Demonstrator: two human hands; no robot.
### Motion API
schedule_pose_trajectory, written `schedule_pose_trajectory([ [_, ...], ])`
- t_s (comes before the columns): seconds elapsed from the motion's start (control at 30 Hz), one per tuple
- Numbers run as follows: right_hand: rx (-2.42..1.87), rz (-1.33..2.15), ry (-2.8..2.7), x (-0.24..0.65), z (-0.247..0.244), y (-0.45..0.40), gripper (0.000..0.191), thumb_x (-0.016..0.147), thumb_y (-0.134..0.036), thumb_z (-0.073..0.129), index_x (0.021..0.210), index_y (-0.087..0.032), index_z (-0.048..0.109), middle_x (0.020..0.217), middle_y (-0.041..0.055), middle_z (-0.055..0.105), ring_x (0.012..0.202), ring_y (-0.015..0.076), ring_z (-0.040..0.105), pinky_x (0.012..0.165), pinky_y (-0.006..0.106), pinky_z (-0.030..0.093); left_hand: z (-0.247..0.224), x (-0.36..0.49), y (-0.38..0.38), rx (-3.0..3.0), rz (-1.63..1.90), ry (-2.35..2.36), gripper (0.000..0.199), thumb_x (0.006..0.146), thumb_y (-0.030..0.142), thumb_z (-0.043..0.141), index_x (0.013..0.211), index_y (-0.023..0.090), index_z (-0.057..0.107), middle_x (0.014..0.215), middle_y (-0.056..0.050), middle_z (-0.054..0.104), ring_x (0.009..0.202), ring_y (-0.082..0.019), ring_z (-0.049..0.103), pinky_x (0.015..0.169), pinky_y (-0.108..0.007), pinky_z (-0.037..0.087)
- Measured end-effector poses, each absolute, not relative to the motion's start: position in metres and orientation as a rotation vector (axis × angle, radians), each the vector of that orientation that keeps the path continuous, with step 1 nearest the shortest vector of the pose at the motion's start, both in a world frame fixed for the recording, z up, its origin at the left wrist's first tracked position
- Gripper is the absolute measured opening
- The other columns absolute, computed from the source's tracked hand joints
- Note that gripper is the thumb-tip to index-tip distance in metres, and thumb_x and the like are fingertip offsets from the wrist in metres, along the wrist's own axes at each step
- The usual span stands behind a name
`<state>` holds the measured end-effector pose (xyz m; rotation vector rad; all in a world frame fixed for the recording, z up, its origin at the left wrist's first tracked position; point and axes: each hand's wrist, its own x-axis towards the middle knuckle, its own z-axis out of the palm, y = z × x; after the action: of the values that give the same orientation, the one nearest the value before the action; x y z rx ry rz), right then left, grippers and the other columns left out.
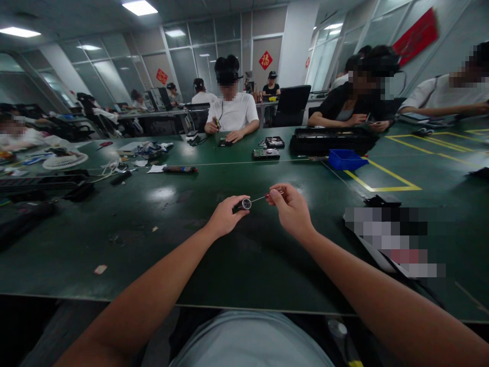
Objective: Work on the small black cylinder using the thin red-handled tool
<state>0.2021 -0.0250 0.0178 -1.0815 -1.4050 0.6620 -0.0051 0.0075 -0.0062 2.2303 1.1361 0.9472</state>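
Head view: at far left a white round fan (pixel 64 161) lies on the green table (pixel 160 239), with one dark pen-like tool (pixel 179 168) further along. The left hand (pixel 225 216) pinches a small black part with a silver ring (pixel 244 204), held above the table; the right hand (pixel 292 209) closes its fingertips on a thin screwdriver with a reddish handle (pixel 273 193), its tip reaching the part. Across the table a person in a white shirt (pixel 233 114) sits behind two hard drives (pixel 269 148). One blue bin (pixel 346 159) sits beside a black case (pixel 330 140). Yellow tape lines (pixel 393 186) mark the table at right. Three red signs hang behind: two diamond-shaped, the middle one (pixel 265 60) bearing one gold Chinese character, too small to read surely.
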Motion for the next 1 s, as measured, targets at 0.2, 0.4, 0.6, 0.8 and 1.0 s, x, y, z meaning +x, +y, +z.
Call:
schedule_pose_trajectory([
  [0.2, -1.273, 0.567, -1.445, 0.2045, 0.0259, -0.0285, 0.031, 0.088, -0.051, 0.061, 0.080, -0.021, 0.061, 0.069, 0.0019, 0.066, 0.062, 0.0164, 0.060, 0.060, 0.031, 0.044, -0.0060, -0.0058, 0.0078, 2.259, 0.949, 1.142, 0.041, 0.086, 0.023, 0.068, 0.127, 0.024, 0.062, 0.123, -0.006, 0.066, 0.116, -0.023, 0.058, 0.104, -0.040, 0.042],
  [0.4, -1.272, 0.542, -1.506, 0.2059, 0.0264, -0.0286, 0.031, 0.086, -0.050, 0.064, 0.077, -0.021, 0.059, 0.064, 0.0002, 0.064, 0.058, 0.0159, 0.057, 0.056, 0.030, 0.040, -0.0078, -0.0073, 0.0098, 2.286, 0.952, 1.135, 0.041, 0.085, 0.023, 0.070, 0.125, 0.023, 0.064, 0.119, -0.006, 0.067, 0.112, -0.022, 0.059, 0.103, -0.040, 0.043],
  [0.6, -1.185, 0.539, -1.573, 0.2054, 0.0247, -0.0295, 0.015, 0.090, -0.036, 0.057, 0.088, -0.022, 0.063, 0.078, 0.0019, 0.067, 0.069, 0.0174, 0.060, 0.064, 0.031, 0.045, -0.0064, -0.0081, 0.0095, 2.263, 0.938, 1.145, 0.042, 0.085, 0.024, 0.070, 0.126, 0.024, 0.063, 0.122, -0.006, 0.066, 0.115, -0.023, 0.059, 0.104, -0.041, 0.042],
  [0.8, -1.194, 0.579, -1.567, 0.2062, 0.0249, -0.0278, 0.025, 0.095, -0.041, 0.050, 0.087, -0.022, 0.064, 0.072, 0.0009, 0.065, 0.067, 0.0172, 0.061, 0.063, 0.031, 0.045, -0.0049, -0.0076, 0.0092, 2.257, 0.915, 1.158, 0.041, 0.084, 0.023, 0.070, 0.125, 0.024, 0.064, 0.120, -0.006, 0.066, 0.114, -0.023, 0.059, 0.104, -0.041, 0.042],
  [1.0, -1.266, 0.562, -1.558, 0.2063, 0.0246, -0.0276, 0.033, 0.097, -0.046, 0.044, 0.097, -0.021, 0.066, 0.059, -0.0023, 0.055, 0.056, 0.0165, 0.056, 0.056, 0.030, 0.041, -0.0064, -0.0080, 0.0094, 2.263, 0.921, 1.134, 0.042, 0.085, 0.023, 0.070, 0.126, 0.023, 0.064, 0.120, -0.006, 0.066, 0.112, -0.023, 0.060, 0.103, -0.041, 0.043],
])
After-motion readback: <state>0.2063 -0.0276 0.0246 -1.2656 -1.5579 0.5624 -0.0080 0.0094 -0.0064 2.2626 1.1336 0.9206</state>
